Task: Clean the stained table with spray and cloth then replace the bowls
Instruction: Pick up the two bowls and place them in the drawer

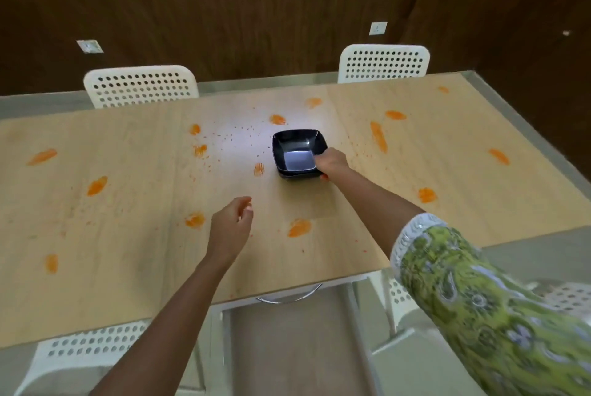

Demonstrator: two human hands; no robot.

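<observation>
Our right hand [331, 161] grips the near right rim of the stacked black square bowls [297, 152], fingers curled over the edge, at the middle of the wooden table [134, 267]. Our left hand [231, 226] hovers nearer us, left of the bowls, fingers loosely curled, holding nothing. Orange stains [299, 227] lie smeared all around both hands.

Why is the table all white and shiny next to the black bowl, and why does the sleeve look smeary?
Head view: a lamp's glare washes out the light wooden table beside the stacked black square bowls that the right hand grips; the bowl's glossy floor mirrors it too. The green patterned sleeve is blurred, close to the lens. The wide angle bends the table's edges.
</observation>
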